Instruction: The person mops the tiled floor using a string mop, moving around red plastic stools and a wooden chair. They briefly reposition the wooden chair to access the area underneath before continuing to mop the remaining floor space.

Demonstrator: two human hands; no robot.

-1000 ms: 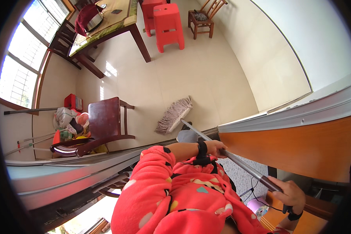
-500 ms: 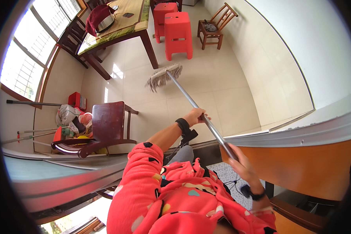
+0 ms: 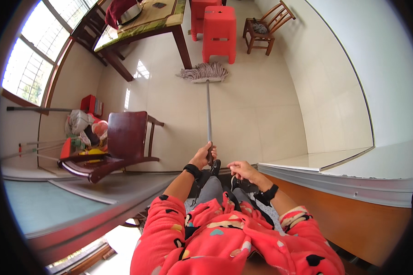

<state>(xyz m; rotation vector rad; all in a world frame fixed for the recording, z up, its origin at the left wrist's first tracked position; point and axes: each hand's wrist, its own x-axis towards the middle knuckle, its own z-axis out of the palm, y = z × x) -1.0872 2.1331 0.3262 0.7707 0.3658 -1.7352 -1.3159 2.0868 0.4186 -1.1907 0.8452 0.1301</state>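
Note:
A mop with a grey metal pole (image 3: 209,110) reaches straight out across the floor from my body. Its pale, stringy head (image 3: 205,72) lies flat on the tiles, close to a table leg and the front red stool. My left hand (image 3: 203,156) is wrapped round the brown end of the pole. To its right, my right hand (image 3: 244,171) is off the pole, its fingers loosely bent and a little apart, with nothing seen in them.
A dark red wooden chair (image 3: 127,137) stands left, beside bags and a red bin (image 3: 92,105). Ahead are a table (image 3: 165,20), red plastic stools (image 3: 219,32) and a small wooden chair (image 3: 265,30). A metal door track (image 3: 335,183) runs along the right.
My right hand has let go of the pole. My left hand has moved left and nearer, now at the pole's end. The mop head has turned and shifted right, and the pole points straight ahead.

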